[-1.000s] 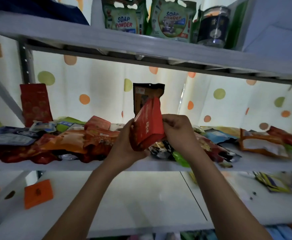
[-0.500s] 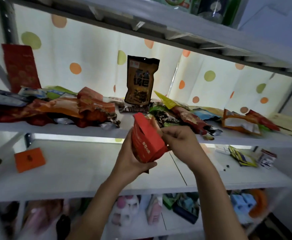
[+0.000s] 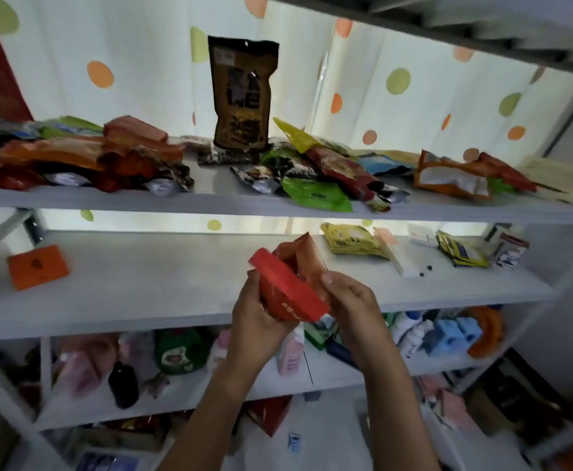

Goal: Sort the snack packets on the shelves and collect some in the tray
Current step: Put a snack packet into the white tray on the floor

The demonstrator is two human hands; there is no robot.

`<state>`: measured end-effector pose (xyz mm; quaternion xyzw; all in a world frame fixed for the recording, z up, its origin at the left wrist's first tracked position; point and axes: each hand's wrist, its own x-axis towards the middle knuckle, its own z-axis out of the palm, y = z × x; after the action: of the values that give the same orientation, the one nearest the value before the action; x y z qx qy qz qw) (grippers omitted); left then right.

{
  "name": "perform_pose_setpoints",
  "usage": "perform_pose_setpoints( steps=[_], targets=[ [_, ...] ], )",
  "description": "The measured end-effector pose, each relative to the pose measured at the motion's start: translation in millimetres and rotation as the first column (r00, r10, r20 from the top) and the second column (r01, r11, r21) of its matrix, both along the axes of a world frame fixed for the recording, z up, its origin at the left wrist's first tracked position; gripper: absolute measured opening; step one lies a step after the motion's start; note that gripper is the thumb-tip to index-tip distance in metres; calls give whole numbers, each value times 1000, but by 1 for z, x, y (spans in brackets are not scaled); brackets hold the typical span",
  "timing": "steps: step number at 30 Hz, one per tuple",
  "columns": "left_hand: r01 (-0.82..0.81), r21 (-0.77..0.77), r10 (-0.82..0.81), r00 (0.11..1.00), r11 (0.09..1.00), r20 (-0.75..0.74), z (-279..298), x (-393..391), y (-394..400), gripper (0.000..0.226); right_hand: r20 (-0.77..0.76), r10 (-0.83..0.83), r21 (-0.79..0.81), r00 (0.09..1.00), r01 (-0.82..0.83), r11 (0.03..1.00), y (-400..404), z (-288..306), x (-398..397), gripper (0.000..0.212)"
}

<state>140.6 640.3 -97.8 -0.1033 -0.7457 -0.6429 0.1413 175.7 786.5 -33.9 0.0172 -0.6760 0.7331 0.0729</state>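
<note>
Two snack packets, a red packet [image 3: 290,290] and an orange packet [image 3: 300,258] behind it, are gripped between two hands in front of the middle shelf [image 3: 149,290]. The left hand [image 3: 256,317] is curled round the red packet's lower left side; the right hand [image 3: 351,302] pinches the packets from the right. Above the hands, one brown pouch [image 3: 242,93] is stood upright on the upper shelf [image 3: 210,198] among heaped packets. Far left of the hands, one orange box [image 3: 38,266] is seen; up and to the right, one yellow packet [image 3: 353,239].
</note>
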Motion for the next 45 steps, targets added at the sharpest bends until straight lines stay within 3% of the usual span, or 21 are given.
perform_pose_setpoints(
  steps=[6, 16, 21, 26, 31, 35, 39, 45],
  targets=[
    [-27, 110, 29, 999, 994, -15, -8, 7, 32, 58, -47, 93, -1, 995, -93, 996, 31, -10, 1, 45],
    [38, 54, -44, 992, 998, 116, -18, 13, 62, 59, 9, 112, 112, 994, -112, 987, 66, -38, 1, 57],
    [49, 123, -76, 970, 991, 230, -10, 11, 69, 66, 95, 129, 117, 987, -140, 983, 78, -50, -2, 41],
    [145, 84, -160, 965, 986, 208, -6, 7, 66, 71, 126, 114, 114, 985, -128, 985, 83, -66, -2, 38],
    [178, 67, -185, 976, 982, 115, -7, 3, 62, 95, 62, 61, 82, 996, -66, 994, 82, -69, -5, 52],
    [188, 104, -200, 972, 977, 119, -7, -1, 63, 85, 64, 89, 128, 994, -96, 987, 83, -77, -9, 68],
    [162, 190, -200, 959, 968, 202, -5, -9, 67, 83, 88, 151, 290, 985, -170, 942, 81, -77, -8, 89],
    [256, 110, -276, 931, 960, 240, -10, -16, 85, 83, -3, -111, 380, 994, 104, 919, 80, -89, -6, 58]
  ],
)
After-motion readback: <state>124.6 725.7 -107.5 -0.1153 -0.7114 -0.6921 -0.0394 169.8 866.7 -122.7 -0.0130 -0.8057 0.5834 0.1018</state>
